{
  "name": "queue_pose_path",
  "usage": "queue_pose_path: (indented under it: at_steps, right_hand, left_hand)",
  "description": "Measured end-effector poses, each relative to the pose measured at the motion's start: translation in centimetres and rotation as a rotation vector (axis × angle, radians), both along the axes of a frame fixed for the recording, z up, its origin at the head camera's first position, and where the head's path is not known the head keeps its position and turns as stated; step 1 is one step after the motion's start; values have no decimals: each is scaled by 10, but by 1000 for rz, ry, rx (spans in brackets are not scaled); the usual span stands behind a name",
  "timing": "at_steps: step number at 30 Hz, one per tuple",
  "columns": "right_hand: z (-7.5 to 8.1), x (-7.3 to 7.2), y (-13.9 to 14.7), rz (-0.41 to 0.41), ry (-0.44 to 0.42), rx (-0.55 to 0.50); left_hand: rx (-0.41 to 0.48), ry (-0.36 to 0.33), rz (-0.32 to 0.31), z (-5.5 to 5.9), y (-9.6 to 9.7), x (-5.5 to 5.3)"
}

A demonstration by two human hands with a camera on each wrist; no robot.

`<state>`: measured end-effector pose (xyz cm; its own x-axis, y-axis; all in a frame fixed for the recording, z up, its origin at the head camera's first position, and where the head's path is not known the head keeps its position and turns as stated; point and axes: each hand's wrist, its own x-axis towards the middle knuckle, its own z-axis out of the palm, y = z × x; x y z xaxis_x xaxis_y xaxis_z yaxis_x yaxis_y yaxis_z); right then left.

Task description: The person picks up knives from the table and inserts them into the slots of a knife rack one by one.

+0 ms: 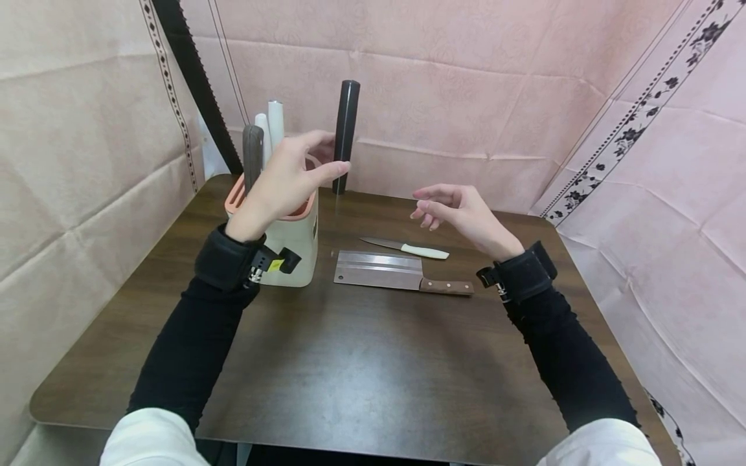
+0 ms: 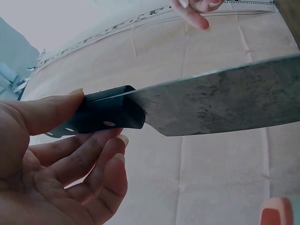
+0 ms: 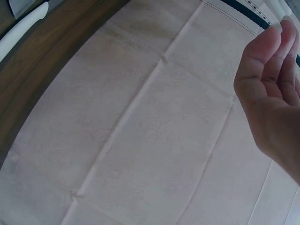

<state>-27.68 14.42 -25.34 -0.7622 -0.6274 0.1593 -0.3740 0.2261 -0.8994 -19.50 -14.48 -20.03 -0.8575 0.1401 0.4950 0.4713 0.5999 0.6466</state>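
Observation:
My left hand (image 1: 291, 175) pinches the black handle of a knife (image 1: 346, 123) between thumb and fingers, beside the knife holder. The handle points up and the blade hangs down, nearly edge-on in the head view. In the left wrist view the broad, stained knife blade (image 2: 215, 101) shows in full width near the riveted handle. My right hand (image 1: 457, 210) hovers over the table's far side, fingers loosely bent and holding nothing. Below it lie a small paring knife (image 1: 425, 251) with a white handle and a cleaver (image 1: 379, 270) with a wooden handle.
The pale knife holder (image 1: 291, 249) with an orange rim stands at the back left. A grey-handled utensil (image 1: 253, 152) and white-handled ones (image 1: 276, 120) stick up from it. Pink cloth (image 1: 443, 97) hangs behind the brown table (image 1: 361, 375).

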Motion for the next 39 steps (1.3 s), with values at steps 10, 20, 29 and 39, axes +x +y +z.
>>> queue_pose_path:
  at_steps: [10,20,29,39]
  right_hand:
    - [-3,-2,3,-3,-8,-7]
    - [-4,-3,2,-7,-15,-5]
    - [-7,-3,3,-5,-18,3]
    - [-9,-3,3,-4,-19,6]
  left_hand:
    - [-2,-24,67,9,-11,5]
    - [48,20,116,24,-19,13]
    - [120,60,143,31,-30,19]
    - [174,45,167,35,-47,27]
